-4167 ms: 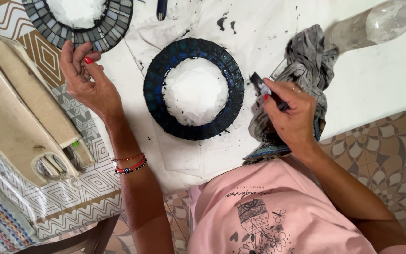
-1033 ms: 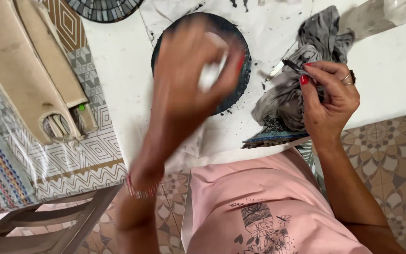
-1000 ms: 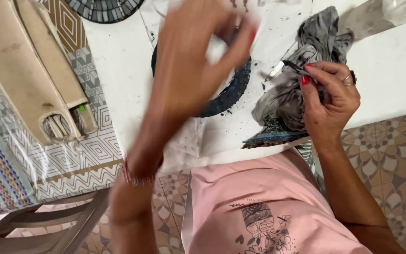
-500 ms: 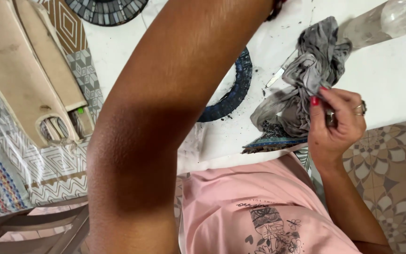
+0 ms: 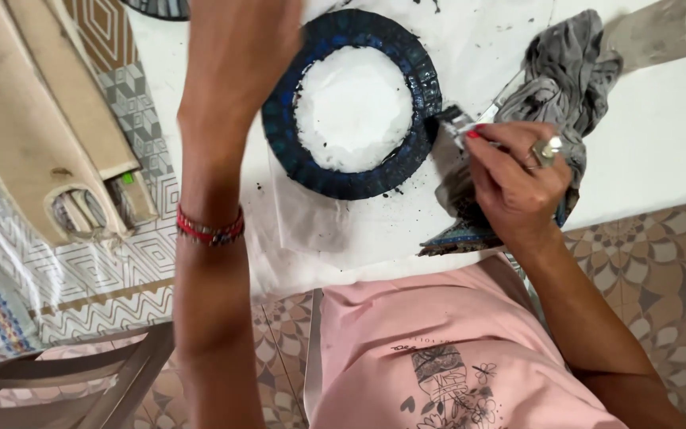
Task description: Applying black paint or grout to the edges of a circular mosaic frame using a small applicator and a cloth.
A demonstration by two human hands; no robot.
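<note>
1. Now I see my left hand (image 5: pixel 240 48) raised close to the camera, blurred; whether its fingers are clenched or released I cannot tell.
2. Just right of that hand, the round blue mosaic frame (image 5: pixel 352 103) lies flat on the white table (image 5: pixel 660 127).
3. My right hand (image 5: pixel 518 179) pinches a small dark-tipped tool (image 5: pixel 456 119), its tip touching the frame's rim, over a grey rag (image 5: pixel 569 63).

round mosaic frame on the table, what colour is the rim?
Dark blue tiles with black grout around a white centre: mosaic frame. Only the head view shows it.
</note>
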